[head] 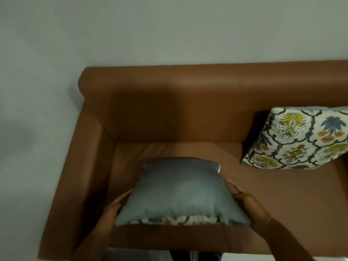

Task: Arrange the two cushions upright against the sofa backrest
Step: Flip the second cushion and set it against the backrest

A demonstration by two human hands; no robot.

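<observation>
Both hands, left hand [114,208] and right hand [244,198], are pressing the grey cushion's [178,191] sides near the seat's front, well short of the backrest [188,102]; ideally carrying it back level, then tipping it upright.

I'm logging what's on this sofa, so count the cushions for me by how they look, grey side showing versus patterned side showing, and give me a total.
Grey side showing: 1, the grey cushion held between the left hand and right hand over the seat front.
Patterned side showing: 1, the floral cushion leaning on the sofa backrest at the right.
Total: 2 cushions.
</observation>
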